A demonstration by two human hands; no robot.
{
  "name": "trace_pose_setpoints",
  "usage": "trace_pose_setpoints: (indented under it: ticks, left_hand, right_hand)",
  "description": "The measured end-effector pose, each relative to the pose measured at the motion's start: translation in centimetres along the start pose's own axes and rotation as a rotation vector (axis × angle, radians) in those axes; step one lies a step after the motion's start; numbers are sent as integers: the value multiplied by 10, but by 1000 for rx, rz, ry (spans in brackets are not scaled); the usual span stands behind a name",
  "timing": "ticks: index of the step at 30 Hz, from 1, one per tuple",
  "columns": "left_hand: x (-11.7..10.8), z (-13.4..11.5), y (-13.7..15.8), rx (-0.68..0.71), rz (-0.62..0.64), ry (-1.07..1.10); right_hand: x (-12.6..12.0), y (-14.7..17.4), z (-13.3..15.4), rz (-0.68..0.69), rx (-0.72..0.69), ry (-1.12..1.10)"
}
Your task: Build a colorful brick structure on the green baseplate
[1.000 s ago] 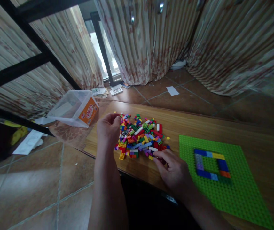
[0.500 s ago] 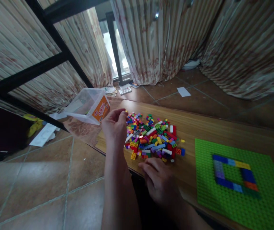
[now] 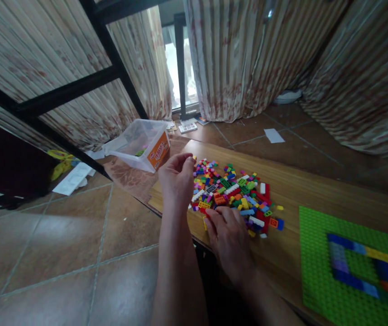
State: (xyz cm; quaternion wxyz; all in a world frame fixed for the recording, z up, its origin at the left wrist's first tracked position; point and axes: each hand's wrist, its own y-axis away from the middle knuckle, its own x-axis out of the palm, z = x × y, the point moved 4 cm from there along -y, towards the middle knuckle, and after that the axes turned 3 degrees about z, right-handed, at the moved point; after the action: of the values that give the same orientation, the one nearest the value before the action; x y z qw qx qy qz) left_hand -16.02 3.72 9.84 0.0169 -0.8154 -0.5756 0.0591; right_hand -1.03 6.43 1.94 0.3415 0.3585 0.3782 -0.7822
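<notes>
Seen from the head camera: on the green baseplate (image 3: 319,280) at right, a single-layer rectangular ring of blue, lilac, yellow and orange bricks (image 3: 363,265) already pressed down, seemingly closed all round though the near corner is dim; judged an early stage, with most of the loose brick pile (image 3: 236,194) unused on the wooden table (image 3: 316,185). Left hand (image 3: 177,177) raised at the pile's left edge, fingers curled in a pinch, anything between the tips too small to tell. Right hand (image 3: 228,235) palm down, fingers spread, touching the pile's near edge, gripping nothing visible. Baseplate well apart to the right of both hands. Clear plastic tub (image 3: 142,145) tipped on its side beyond the left hand.
</notes>
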Motion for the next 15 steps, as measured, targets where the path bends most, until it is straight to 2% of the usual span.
trace_pose_setpoints:
  ticks: [4,11,15]
  left_hand:
    - [-2,2,-2,2,7,-9]
    - [-6,1,-1,7,-6,-25]
    - [-6,2,-2,-4,1,-26]
  right_hand:
    - [-4,0,-4,-9,-6,-16]
    - [-25,10,-26,-154,-9,-6]
    - [-30,12,-37,-184,27,38]
